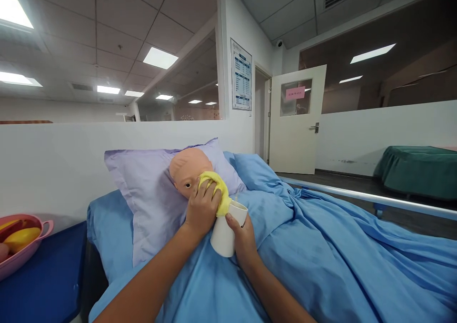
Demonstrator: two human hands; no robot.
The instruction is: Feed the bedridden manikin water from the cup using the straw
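Note:
A mannequin head lies face up on a lilac pillow. Bent over its lower face, my left hand presses a bunched yellow cloth against it, the fingers closed on the cloth. The cloth covers the mouth area and one eye; the other eye shows. Just right of the cloth, my right hand grips a white cup, thumb on its near side. Its rim faces up, slightly tilted. A smooth white tapered piece sits against the cup; I cannot tell whether they are joined.
Blue bedding spreads over the bed, with a bed rail along the far side. At the left, a pink basket with fruit-like items stands on a dark blue surface. An open door is at the back.

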